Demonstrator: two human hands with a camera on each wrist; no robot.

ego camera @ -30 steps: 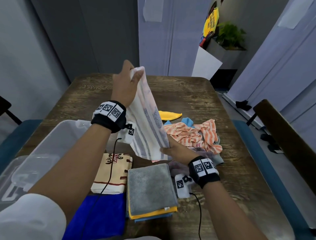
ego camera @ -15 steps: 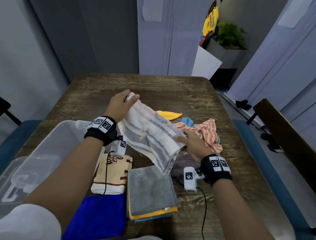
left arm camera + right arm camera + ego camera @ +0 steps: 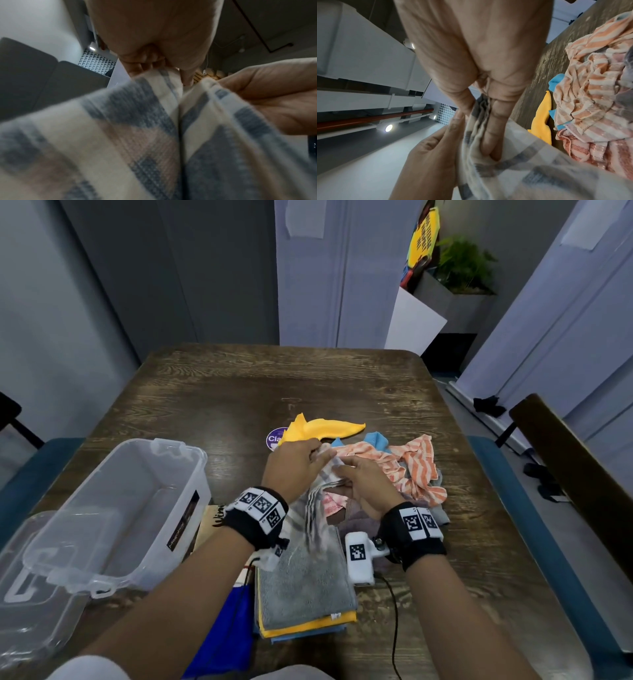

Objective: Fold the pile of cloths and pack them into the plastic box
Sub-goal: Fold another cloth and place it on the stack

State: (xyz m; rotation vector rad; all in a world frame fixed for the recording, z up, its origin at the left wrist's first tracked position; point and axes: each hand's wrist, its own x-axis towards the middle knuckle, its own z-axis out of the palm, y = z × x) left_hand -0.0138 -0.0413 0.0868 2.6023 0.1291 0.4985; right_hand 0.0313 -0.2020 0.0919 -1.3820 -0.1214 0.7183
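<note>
Both hands have come together since half a second ago, when they held the striped cloth spread between them. Its two held corners now meet.

1. Left of the left hand, the plastic box stands open on the table, with no cloth visible inside.
2. The left hand pinches one upper corner of the striped cloth between thumb and fingertips.
3. The cloth hangs doubled below both hands. Its lower part drapes onto the folded stack just in front of the wrists.
4. The right hand pinches the matching corner, touching the left hand's fingers.
5. Right of the right hand lies the unfolded pile, just beside it.

Handling: the cloth appears light, thin and limp. It will probably sag and skew if released at one corner. Take hold at corners or along the hem, keep the edges aligned, and lay it flat before creasing.
</note>
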